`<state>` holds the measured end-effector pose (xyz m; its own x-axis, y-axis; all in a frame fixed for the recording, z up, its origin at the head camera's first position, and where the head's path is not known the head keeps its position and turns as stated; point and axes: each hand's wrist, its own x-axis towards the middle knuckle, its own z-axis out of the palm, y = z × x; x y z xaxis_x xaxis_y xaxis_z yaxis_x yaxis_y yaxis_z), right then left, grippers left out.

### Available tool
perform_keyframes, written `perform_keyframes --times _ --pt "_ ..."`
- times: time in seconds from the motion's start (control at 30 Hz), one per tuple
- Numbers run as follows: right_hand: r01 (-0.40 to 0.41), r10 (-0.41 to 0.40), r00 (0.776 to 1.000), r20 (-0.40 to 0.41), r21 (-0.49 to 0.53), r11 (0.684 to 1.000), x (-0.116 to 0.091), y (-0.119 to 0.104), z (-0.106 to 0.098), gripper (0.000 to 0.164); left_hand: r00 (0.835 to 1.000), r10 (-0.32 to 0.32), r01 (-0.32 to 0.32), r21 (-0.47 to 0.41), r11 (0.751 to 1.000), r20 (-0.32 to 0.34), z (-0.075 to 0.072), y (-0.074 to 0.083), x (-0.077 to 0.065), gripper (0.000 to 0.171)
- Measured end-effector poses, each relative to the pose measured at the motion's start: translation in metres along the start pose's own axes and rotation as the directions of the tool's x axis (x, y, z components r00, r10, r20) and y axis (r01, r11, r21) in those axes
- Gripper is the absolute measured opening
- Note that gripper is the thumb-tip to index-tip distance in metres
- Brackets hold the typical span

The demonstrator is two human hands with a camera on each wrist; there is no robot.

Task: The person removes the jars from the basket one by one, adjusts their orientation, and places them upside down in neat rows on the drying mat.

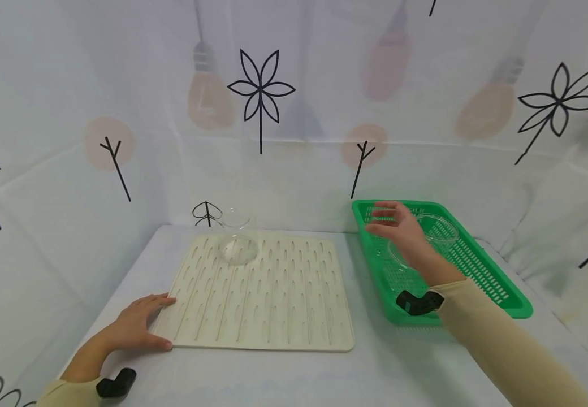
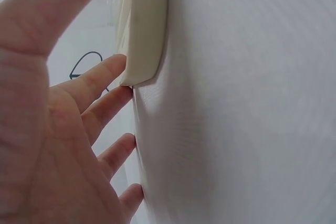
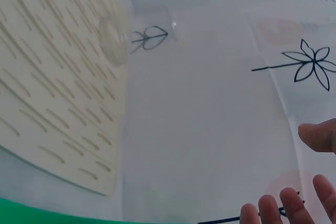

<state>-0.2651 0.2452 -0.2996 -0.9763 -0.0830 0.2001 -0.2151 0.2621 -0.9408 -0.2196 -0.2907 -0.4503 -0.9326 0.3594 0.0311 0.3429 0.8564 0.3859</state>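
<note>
Currently, left hand [image 1: 131, 325]: open, thumb and fingers spread, touching left edge of cream mat [image 1: 284, 305] near front corner.
Right hand [image 1: 402, 229]: open, fingers relaxed, over green basket [image 1: 520, 308].
Clear vessel [image 1: 238, 251]: on mat, toward far left.
Clear items [image 1: 437, 229]: inside basket, one partly behind right hand.
Worktop [image 1: 253, 379]: white, under mat and basket.
Backdrop [image 1: 299, 183]: printed flowers, bulbs.

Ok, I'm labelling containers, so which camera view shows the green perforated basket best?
The head view: most of the green perforated basket shows, though the right hand and forearm cover part. The right wrist view catches only a green strip of it at lower left; the left wrist view shows none.
</note>
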Motion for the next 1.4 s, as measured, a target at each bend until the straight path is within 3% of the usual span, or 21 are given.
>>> perform_keyframes --times 0.2,0.43,0.73,0.9,1.13,1.4 --pt "0.023 -0.023 1.0 0.004 0.007 1.0 -0.003 0.008 -0.019 0.038 1.0 0.003 -0.003 -0.004 1.0 -0.006 0.001 0.0 -0.001 0.099" --pt "0.028 -0.028 1.0 0.008 -0.002 1.0 -0.005 0.019 -0.046 0.037 1.0 0.003 -0.003 -0.009 1.0 -0.005 0.0 0.001 0.001 0.1" --pt "0.033 -0.029 0.999 0.038 -0.102 0.994 -0.005 0.037 -0.074 0.039 1.0 0.018 -0.018 -0.017 1.0 -0.007 -0.004 0.003 0.001 0.098" --pt "0.047 -0.032 0.997 0.073 -0.213 0.976 -0.005 0.047 -0.09 0.041 1.0 0.025 -0.025 -0.023 0.999 -0.011 -0.002 0.002 0.002 0.098" --pt "0.062 -0.019 0.992 0.127 -0.347 0.936 -0.009 0.056 -0.106 0.055 1.0 0.016 -0.017 -0.024 1.0 -0.015 -0.001 0.002 0.001 0.098" --pt "0.038 0.037 0.983 0.182 -0.393 0.919 -0.015 0.064 -0.121 0.069 1.0 0.014 -0.014 -0.031 0.999 -0.016 -0.002 0.004 -0.001 0.097"
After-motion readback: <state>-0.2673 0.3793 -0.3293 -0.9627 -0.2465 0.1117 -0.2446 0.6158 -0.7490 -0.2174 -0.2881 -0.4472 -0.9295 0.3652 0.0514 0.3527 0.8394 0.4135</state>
